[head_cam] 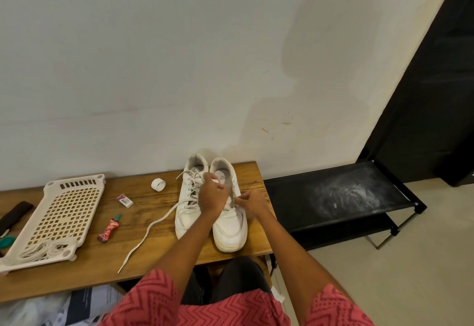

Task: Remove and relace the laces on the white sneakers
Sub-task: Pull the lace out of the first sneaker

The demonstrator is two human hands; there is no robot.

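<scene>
— White lace (154, 225) trails loose, left of her hands?
— Yes. Left hand (211, 194) curls over the sneakers (230, 225), gripping lacing, I think; right hand (252, 203) beside it pinches the right shoe's lace.

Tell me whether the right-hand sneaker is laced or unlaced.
Mostly unlaced: the right-hand sneaker shows an open throat with no crossings at the top, while the left sneaker has laces crossed. Both hands cover its lower eyelets, so those cannot be told.

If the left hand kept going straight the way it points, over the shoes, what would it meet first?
Probably the heel collar of the right sneaker, then the wall. The left hand is already over that sneaker's tongue; depth is unclear.
</scene>
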